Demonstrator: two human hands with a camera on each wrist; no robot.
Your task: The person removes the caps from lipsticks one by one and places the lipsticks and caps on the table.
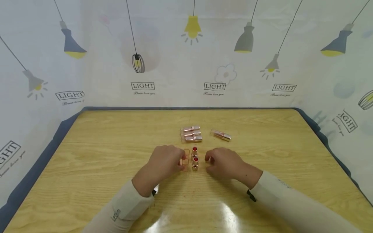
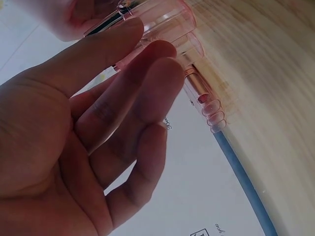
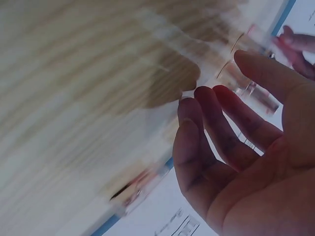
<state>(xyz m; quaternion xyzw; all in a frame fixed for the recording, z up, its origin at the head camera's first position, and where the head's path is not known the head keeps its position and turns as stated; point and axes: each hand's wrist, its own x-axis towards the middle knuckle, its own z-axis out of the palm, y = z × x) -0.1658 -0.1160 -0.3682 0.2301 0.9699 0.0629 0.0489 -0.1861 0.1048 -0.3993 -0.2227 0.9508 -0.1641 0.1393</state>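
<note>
Here, two shiny, red-tipped lipsticks point(image 1: 195, 165)

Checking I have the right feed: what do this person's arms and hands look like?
The left hand and right hand are bare, without gloves. The left sleeve and right sleeve are long and pale off-white, each with small dark lettering near the cuff, too small to read. A small black piece shows under each cuff; what it is, I can't tell.

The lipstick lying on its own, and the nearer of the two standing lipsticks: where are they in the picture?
Lone lipstick point(image 1: 222, 135): head view, on its shiny tube.
Nearer standing lipstick point(image 1: 195, 164): head view, on its metallic tube, below the red tip.
</note>
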